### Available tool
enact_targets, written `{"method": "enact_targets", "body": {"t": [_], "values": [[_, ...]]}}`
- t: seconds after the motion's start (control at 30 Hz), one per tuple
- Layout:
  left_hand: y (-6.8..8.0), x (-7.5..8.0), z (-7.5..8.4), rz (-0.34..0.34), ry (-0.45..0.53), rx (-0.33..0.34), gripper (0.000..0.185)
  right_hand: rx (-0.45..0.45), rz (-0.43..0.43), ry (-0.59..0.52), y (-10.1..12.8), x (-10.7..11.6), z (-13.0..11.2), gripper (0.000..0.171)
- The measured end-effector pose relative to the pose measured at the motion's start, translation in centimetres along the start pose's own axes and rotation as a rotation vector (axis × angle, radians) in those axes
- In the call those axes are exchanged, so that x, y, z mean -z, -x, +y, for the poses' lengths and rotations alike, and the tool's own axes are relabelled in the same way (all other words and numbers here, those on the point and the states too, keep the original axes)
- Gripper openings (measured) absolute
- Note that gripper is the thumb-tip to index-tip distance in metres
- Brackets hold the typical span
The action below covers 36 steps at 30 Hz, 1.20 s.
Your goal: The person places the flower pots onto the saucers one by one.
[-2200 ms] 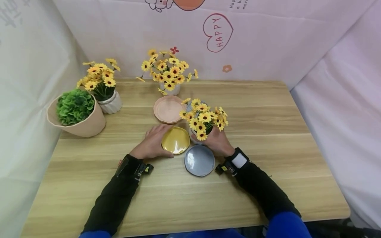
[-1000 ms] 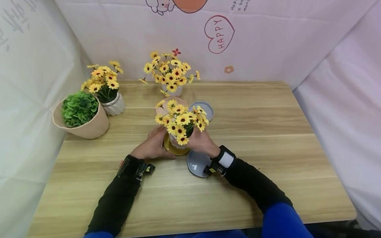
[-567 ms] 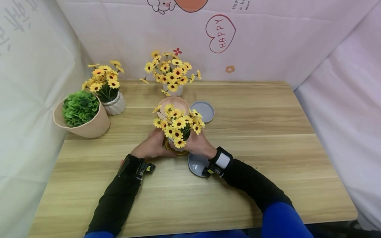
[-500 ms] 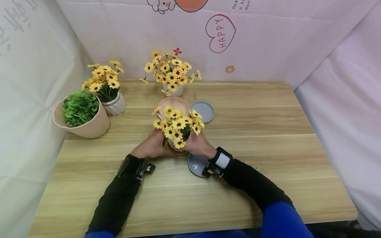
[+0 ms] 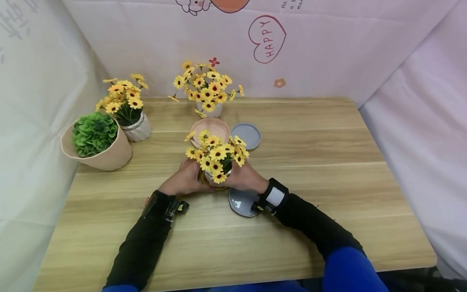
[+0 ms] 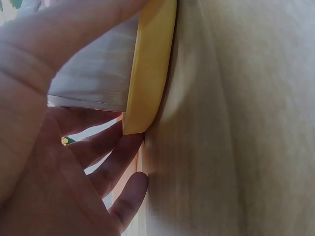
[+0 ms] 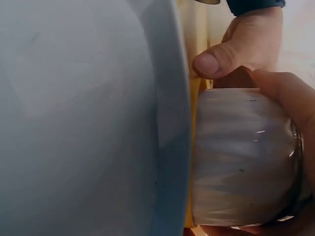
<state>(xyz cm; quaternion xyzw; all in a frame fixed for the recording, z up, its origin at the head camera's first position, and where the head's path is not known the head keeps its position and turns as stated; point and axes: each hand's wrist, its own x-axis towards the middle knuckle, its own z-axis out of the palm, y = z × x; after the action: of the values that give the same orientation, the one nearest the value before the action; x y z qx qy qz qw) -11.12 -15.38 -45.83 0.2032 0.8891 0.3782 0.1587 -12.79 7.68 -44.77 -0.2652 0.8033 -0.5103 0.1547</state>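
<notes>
Right grip (image 5: pixel 245 177) clamps white ribbed flowerpot (image 7: pixel 241 157) onto yellow saucer (image 6: pixel 150 64), steadied by left grip (image 5: pixel 186 179) at nine o'clock; release calls for level seating.

Green plant (image 5: pixel 94 134), pink saucer (image 5: pixel 213 125), two other flowerpots.

— Worn on the arms? Black sleeves (image 5: pixel 146 239), blue higher up near the bottom edge.
— And at the wrists? Black strap with a white patch on the right (image 5: pixel 276 196); small black device on the left (image 5: pixel 174 207).
</notes>
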Motion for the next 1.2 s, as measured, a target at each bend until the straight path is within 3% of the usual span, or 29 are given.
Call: {"method": "enact_targets", "body": {"t": [0.2,0.4,0.7,1.0,1.2], "values": [[0.1,0.2,-0.1,-0.008,0.011,-0.004,0.106,-0.026,0.006,0.061,0.0,0.1,-0.3,0.107],[0.0,0.0,-0.3,-0.006,0.006,-0.032,0.112,-0.047,-0.013,0.046,0.2,0.4,-0.5,0.103],[-0.2,0.1,-0.1,-0.023,-0.033,0.036,0.112,-0.168,0.023,0.144,0.9,1.2,-0.2,0.098],[-0.1,0.1,0.4,-0.04,-0.057,0.055,0.113,-0.229,0.074,0.083,1.8,2.2,0.5,0.1],[-0.6,-0.4,1.5,0.0,0.022,-0.023,0.11,-0.178,0.089,0.054,2.1,2.9,0.8,0.095]]}}
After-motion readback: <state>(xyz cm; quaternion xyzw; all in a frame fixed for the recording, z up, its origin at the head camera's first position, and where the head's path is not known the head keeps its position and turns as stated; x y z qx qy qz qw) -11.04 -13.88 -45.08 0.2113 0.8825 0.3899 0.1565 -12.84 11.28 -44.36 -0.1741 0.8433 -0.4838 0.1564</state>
